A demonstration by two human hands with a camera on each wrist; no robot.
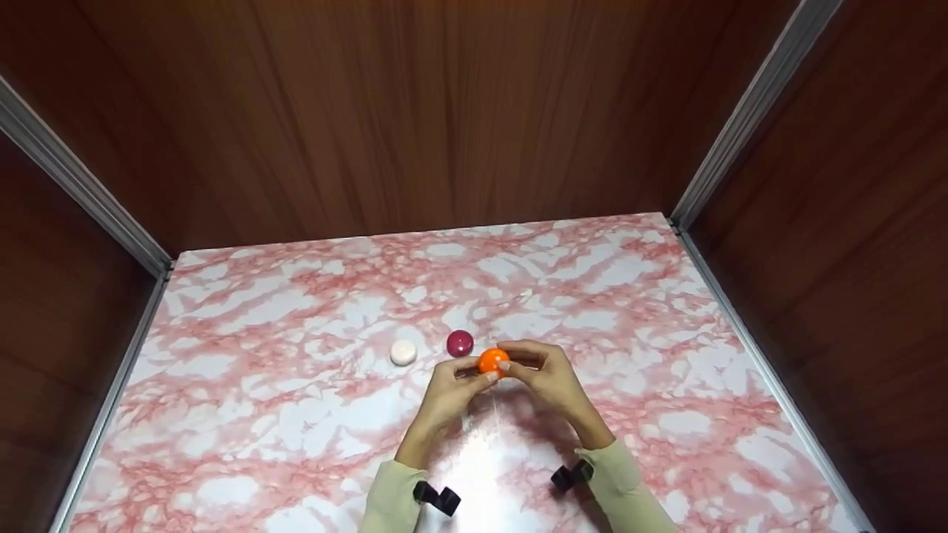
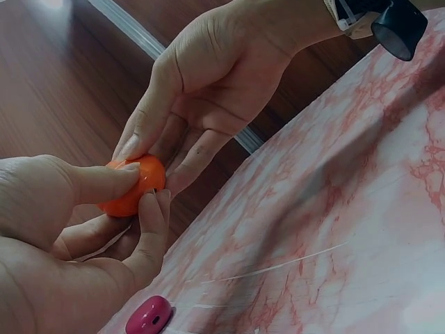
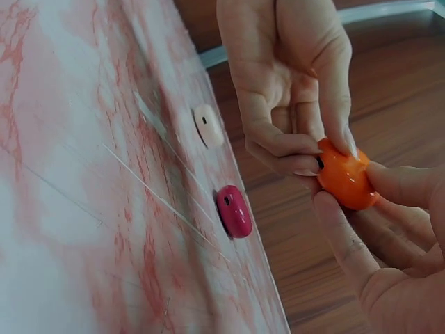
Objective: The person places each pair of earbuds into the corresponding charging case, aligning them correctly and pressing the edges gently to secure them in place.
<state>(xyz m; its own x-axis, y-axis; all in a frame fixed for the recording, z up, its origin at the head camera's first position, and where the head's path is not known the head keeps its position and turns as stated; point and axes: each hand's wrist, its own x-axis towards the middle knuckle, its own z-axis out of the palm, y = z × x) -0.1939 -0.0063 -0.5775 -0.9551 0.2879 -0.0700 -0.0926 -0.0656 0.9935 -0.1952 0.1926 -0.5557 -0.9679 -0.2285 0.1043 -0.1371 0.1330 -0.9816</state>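
A glossy orange rounded case [image 1: 492, 361] is held above the table between both hands. My left hand [image 1: 447, 390] pinches its left side with thumb and fingers. From the right, my right hand [image 1: 554, 376] grips the same case. A small dark slot shows on the orange case [image 3: 348, 186] in the right wrist view. Just beyond the hands, a magenta rounded case [image 1: 460, 343] lies on the table, apart from the fingers. To its left sits a cream-white case [image 1: 404, 352]. Both resting cases have a small dark slot in the side, seen in the right wrist view.
The tabletop [image 1: 244, 414] has a red and white marbled surface. Dark wood panels [image 1: 407, 111] rise at its back and sides, with metal rails [image 1: 755, 333] along the side edges. A small black device [image 1: 437, 497] is strapped at each wrist.
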